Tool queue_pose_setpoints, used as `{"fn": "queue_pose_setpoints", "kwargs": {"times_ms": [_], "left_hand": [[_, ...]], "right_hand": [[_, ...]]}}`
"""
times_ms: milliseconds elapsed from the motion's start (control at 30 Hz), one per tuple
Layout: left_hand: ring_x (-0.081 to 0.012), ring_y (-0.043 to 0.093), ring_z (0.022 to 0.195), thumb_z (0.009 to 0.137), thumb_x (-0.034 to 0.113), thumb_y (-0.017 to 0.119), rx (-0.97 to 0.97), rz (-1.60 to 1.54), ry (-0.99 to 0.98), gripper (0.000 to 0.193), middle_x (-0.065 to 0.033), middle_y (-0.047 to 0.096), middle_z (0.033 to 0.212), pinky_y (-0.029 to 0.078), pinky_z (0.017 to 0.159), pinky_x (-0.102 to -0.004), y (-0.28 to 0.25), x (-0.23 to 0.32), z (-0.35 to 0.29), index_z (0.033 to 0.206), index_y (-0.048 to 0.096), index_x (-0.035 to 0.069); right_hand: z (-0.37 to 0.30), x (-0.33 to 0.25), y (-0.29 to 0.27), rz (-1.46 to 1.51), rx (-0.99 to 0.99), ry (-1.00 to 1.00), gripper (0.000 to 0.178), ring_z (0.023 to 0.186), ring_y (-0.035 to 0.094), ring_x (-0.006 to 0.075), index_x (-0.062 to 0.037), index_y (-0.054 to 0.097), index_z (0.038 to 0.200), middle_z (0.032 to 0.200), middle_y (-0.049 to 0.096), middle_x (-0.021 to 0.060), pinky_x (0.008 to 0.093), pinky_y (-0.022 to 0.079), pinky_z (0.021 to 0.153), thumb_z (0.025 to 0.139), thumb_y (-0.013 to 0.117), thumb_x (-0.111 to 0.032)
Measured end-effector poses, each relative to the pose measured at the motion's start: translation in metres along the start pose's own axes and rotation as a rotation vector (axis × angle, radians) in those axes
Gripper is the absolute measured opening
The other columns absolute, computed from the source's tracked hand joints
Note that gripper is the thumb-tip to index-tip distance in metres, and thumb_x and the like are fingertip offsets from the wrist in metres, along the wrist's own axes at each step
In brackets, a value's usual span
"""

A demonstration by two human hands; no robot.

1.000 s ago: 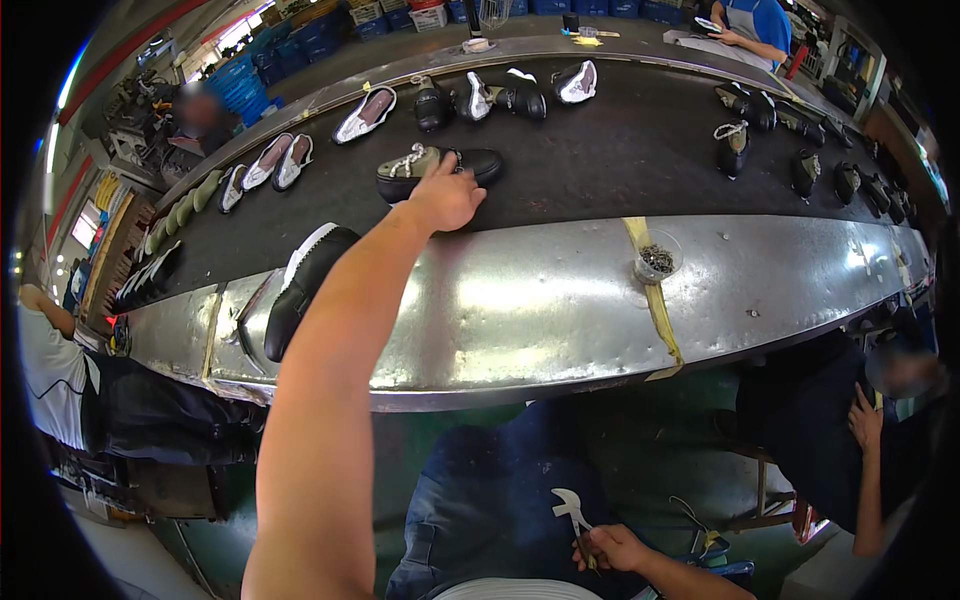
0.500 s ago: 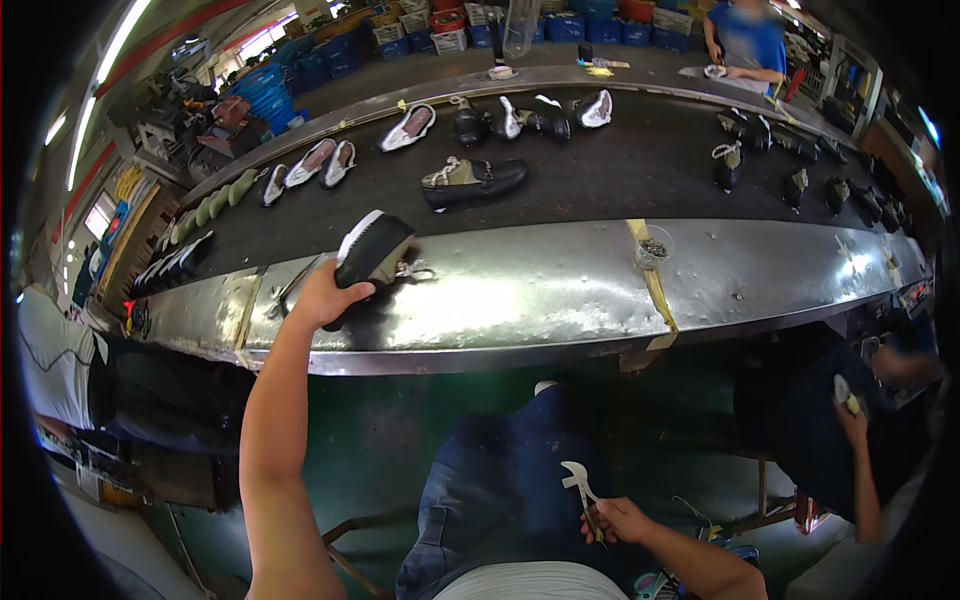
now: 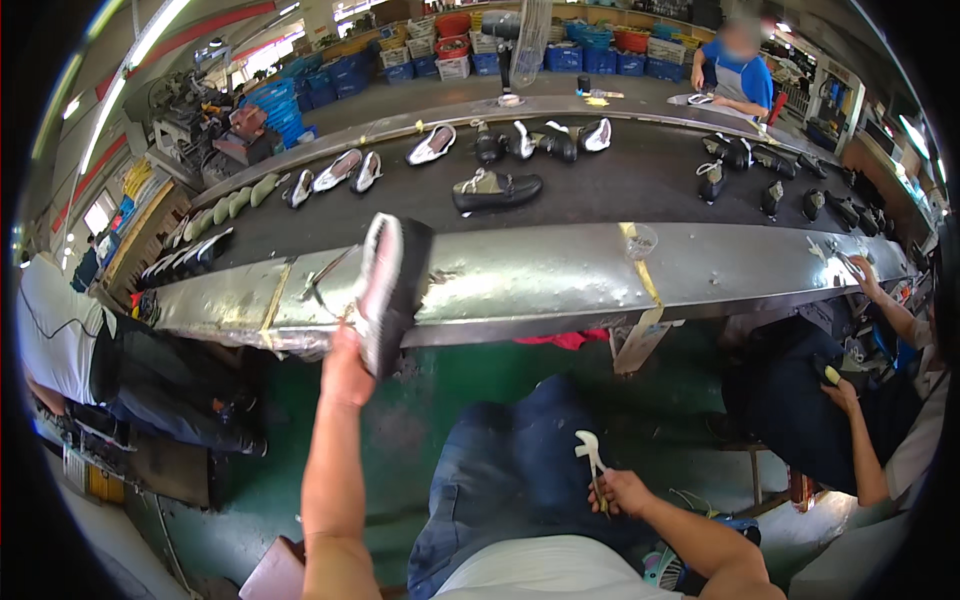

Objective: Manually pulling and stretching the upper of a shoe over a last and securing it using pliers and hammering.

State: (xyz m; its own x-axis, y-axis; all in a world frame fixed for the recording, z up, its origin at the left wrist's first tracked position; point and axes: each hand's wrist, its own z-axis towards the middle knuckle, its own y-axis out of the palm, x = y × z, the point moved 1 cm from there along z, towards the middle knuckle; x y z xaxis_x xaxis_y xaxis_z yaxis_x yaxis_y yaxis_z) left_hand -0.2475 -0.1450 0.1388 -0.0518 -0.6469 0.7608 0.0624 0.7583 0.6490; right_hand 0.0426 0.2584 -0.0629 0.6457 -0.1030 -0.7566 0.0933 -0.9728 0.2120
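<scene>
My left hand [image 3: 346, 368] is closed around one end of a black shoe upper [image 3: 406, 290] on its last, held up over the metal ledge's front edge. Its underside, with a white rim and pinkish insole, is turned partly into view. Down at my lap, my right hand [image 3: 622, 492] grips the handles of lasting pincers [image 3: 588, 447] with a pale, hooked head pointing up. Nearest to the held shoe, a black and olive shoe [image 3: 497, 190] with a light lace lies on the dark belt [image 3: 600, 190].
Along the bench runs a shiny metal ledge [image 3: 520, 285], bearing a clear cup [image 3: 638, 242] of small bits. Several shoes line the belt's far side and right end. A co-worker in blue [image 3: 745, 80] stands across; others are at left and right. Crates [image 3: 345, 80] fill the back.
My left hand has drawn the shoe back toward me and turned it, bringing its underside into view. My right hand still holds the pincers. At right, a co-worker's hand now reaches onto the ledge.
</scene>
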Motion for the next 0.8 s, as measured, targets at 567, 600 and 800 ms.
{"fn": "queue_pose_setpoints", "kwargs": {"times_ms": [567, 600, 800], "left_hand": [[-0.0402, 0.061, 0.117, 0.081, 0.057, 0.07, -0.647, 1.644, -0.589, 0.079, -0.0272, 0.062, 0.126, 0.049, 0.099, -0.0408, 0.056, -0.2, -0.13, 0.133, 0.057, -0.002], [-0.0366, 0.062, 0.117, 0.081, 0.053, 0.072, -0.641, 1.549, -0.505, 0.078, -0.0254, 0.063, 0.126, 0.049, 0.099, -0.0393, 0.043, -0.228, -0.122, 0.133, 0.057, -0.002], [-0.0191, 0.059, 0.114, 0.09, 0.027, 0.073, -0.408, 0.73, -0.551, 0.068, -0.0099, 0.063, 0.125, 0.048, 0.098, -0.0332, 0.025, -0.217, -0.108, 0.146, 0.043, 0.004]], "right_hand": [[-0.014, -0.011, 0.012, 0.103, 0.171, -0.008, 0.053, 0.067, 0.068, 0.0153, 0.0003, 0.06, 0.108, 0.088, 0.069, 0.0092, 0.0225, 0.041, 0.046, 0.108, 0.031, -0.044], [-0.014, -0.011, 0.015, 0.093, 0.152, -0.011, 0.053, 0.067, 0.068, 0.0149, 0.0, 0.059, 0.108, 0.088, 0.069, 0.0088, 0.0224, 0.04, 0.045, 0.108, 0.031, -0.044], [-0.044, -0.037, 0.029, -0.294, 0.156, -0.141, 0.029, 0.072, 0.065, 0.0134, 0.0012, 0.06, 0.11, 0.082, 0.067, 0.0059, 0.03, 0.053, 0.068, 0.1, 0.057, -0.025]]}}
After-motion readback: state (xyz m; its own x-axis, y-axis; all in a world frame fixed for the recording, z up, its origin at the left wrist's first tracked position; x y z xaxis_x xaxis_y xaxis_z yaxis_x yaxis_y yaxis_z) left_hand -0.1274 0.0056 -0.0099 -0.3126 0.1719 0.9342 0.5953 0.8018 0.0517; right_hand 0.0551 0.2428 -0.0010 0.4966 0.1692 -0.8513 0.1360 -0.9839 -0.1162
